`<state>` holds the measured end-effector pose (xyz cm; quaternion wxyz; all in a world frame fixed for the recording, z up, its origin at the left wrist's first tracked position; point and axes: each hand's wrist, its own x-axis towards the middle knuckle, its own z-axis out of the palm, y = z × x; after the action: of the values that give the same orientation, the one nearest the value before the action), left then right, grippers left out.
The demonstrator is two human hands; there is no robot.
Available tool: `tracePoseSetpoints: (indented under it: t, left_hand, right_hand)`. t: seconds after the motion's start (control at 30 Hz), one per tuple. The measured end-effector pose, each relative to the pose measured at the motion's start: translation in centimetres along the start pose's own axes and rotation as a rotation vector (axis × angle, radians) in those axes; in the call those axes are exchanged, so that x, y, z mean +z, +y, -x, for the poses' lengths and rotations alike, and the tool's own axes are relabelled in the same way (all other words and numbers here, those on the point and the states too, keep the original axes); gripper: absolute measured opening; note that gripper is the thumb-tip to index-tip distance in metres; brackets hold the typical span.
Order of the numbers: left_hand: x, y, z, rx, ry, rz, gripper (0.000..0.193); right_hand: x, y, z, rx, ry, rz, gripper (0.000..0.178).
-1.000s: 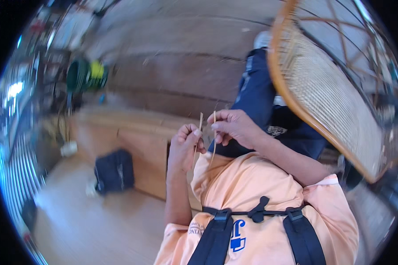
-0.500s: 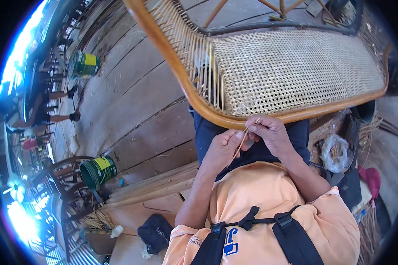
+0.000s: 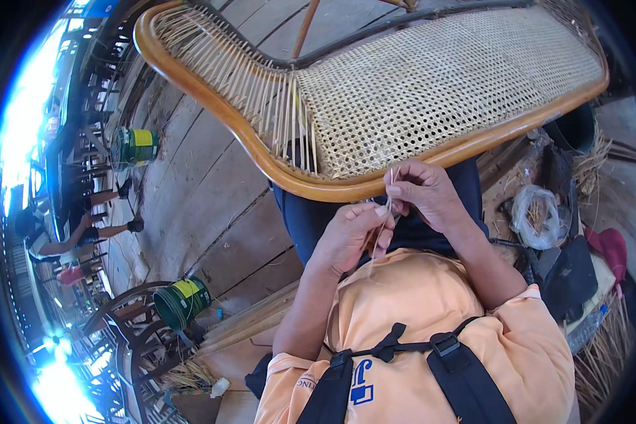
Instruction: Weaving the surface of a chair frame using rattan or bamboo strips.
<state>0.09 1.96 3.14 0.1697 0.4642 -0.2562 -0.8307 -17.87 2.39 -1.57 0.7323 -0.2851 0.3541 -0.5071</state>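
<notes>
My left hand and my right hand meet in front of my lap, both closed in a pinch on a thin cane strand. Just beyond them lies the rounded wooden frame of a piece of seating. Its middle carries woven cane webbing with an open hole pattern. At the frame's left end, rows of single cane strands span the gap without the full weave. My right fingertips are close to the frame's near edge; whether they touch it I cannot tell.
Two green buckets with yellow labels, one farther and one nearer, stand on the plank floor at left. At right are a clear plastic bag of cane scraps, a dark red cloth item and loose cane bundles. Another person is at far left.
The frame and surroundings have shifted in view, and the frame appears more tilted, its left end further in sight. Both hands still pinch the strand, the left a little lower.
</notes>
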Motion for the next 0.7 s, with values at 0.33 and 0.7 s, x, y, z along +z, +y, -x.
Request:
tracePoseSetpoints:
  t: [0.33, 0.7]
  left_hand:
    - [2.3, 0.1, -2.0, 0.126, 0.189, -0.583, 0.025]
    - [4.6, 1.3, -5.0, 0.072, 0.069, -0.450, 0.030]
  right_hand:
    - [-1.5, 0.4, 0.9, -0.118, 0.271, -0.042, 0.013]
    - [-2.7, -0.1, 1.9, -0.257, 0.453, 0.109, 0.017]
